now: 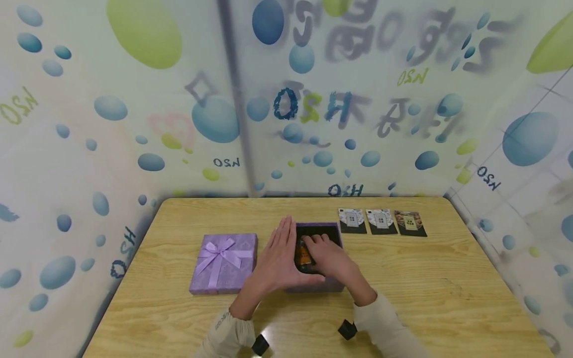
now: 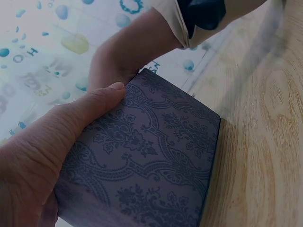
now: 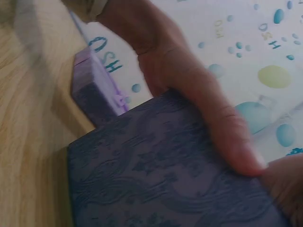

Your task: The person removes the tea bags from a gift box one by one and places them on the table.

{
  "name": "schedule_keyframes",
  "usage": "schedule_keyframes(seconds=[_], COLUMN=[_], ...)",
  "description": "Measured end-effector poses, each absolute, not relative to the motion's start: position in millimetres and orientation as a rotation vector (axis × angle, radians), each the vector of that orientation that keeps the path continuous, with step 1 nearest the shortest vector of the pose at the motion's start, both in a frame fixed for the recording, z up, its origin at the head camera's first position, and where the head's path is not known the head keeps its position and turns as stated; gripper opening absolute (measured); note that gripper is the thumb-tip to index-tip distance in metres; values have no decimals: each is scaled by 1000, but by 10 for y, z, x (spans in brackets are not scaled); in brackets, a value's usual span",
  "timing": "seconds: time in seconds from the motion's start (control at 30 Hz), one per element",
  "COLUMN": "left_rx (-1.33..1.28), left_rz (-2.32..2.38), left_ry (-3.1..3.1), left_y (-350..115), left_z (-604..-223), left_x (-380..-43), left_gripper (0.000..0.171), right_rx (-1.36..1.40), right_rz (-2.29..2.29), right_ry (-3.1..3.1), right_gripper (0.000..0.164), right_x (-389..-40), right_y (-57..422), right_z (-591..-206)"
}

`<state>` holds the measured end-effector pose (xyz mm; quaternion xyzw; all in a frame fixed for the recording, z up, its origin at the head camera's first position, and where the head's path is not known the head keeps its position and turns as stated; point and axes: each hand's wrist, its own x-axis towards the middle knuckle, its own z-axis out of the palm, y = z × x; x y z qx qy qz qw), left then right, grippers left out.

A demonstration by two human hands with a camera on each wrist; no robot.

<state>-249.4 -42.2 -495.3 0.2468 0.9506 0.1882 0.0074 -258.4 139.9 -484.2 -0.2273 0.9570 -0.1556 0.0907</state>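
Observation:
A purple patterned box (image 1: 315,285) with a dark interior stands open at the middle of the table. My left hand (image 1: 278,258) lies along its left side, fingers straight and pointing away, thumb stretched along the front rim. In the left wrist view that thumb (image 2: 102,99) rests at the top edge of the patterned wall. My right hand (image 1: 329,256) reaches down into the box, its fingertips hidden. Just left of those fingers lies a small amber-orange item (image 1: 305,254) with a dark surround. Whether the right fingers grip anything, I cannot tell.
A purple lid (image 1: 237,272) with a ribbon bow (image 1: 220,252) lies left of the box. At the back right, three small printed packets, the left (image 1: 352,221), middle (image 1: 381,222) and right one (image 1: 410,223), lie in a row. A patterned curtain (image 1: 277,164) hangs behind the wooden table (image 1: 429,288).

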Motion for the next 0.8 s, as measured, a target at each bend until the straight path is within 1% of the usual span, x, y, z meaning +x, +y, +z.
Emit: schedule_keyframes(seconds=[0.13,0.3,0.43,0.7,0.8], left_rx=[776,789,788,779,789], left_rz=[595,588,567,578,582], left_ry=[2974,2977,2979,2971,2979], left_y=[-425,-424,-422,-431,-430], left_z=[-4956,-4951,-4952,-4954,-4952], left_x=[-2492,-2490,-2495,-2498,-2499], left_gripper=[152,151,151,151,151], right_rx=[-649,-678,-757,-863,-895], right_rz=[-360,-373,-440,-587,-695], right_ry=[2827,2791,2732,2862,2914], right_gripper=[71,66,54,11,2], right_x=[-2587,-2597,-2611,-2653,-2687], right_y=[1364,1383,1419,1458,1524], right_z=[-4913,-4908,-4870,-4758,-4713])
